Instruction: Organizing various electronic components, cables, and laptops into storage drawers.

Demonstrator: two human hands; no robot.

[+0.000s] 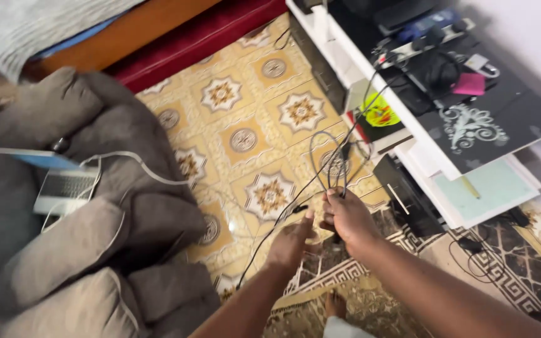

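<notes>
The right hand [347,219] is curling its fingers tight around a bunch of black cable [332,164], gripping the loops where they gather at the base, so the coils are standing up above the fist and arching over the floor. The left hand [291,241] is sitting just beside it, fingers fairly narrow and half bent, with the thumb pointing up and touching a strand of the same cable near a small black plug [300,208]; whether it is truly pinching that strand is hard to tell. From the hands one strand is trailing down past the left wrist, and another is running up to the clutter on the white shelf [408,134] on the right. Below is lying a patterned tile floor [245,119] and, nearer the person, a dark rug [521,263]. On the left a grey sofa [126,219] is holding an open laptop [64,184] with a white cord [151,169].
</notes>
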